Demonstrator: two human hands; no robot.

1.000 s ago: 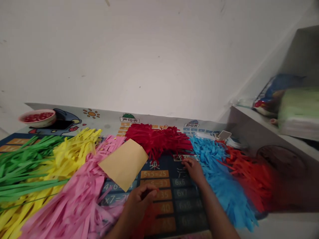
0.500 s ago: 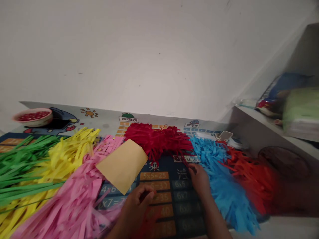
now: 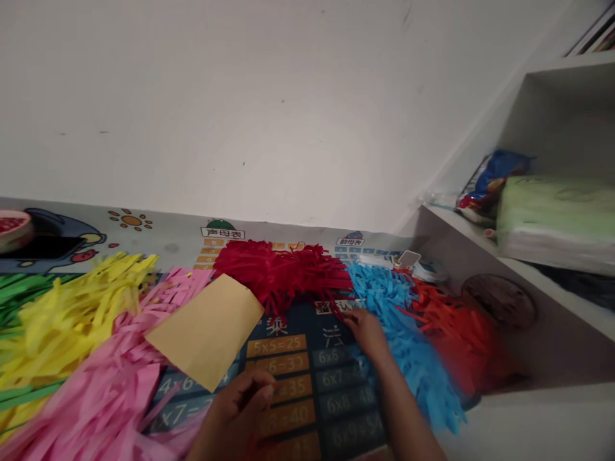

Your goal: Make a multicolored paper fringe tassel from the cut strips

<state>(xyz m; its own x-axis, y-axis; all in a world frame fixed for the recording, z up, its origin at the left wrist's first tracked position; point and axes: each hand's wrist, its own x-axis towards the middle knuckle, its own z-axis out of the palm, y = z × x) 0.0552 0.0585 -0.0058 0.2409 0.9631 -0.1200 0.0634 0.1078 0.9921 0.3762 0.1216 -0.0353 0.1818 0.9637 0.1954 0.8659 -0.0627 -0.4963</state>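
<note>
Right hand (image 3: 369, 331) — grip looks pinched closed on a thin dark-red paper strip (image 3: 338, 310), front edge of the crimson shredded-paper pile (image 3: 283, 272). Left hand (image 3: 236, 406) half-curled, contents unclear. Likely strand-separating — next move calls for gentle pull.

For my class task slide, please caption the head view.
Over a mat printed with sums: right hand at loose ends of dark red strips, left hand near a pale yellow sheet.
</note>
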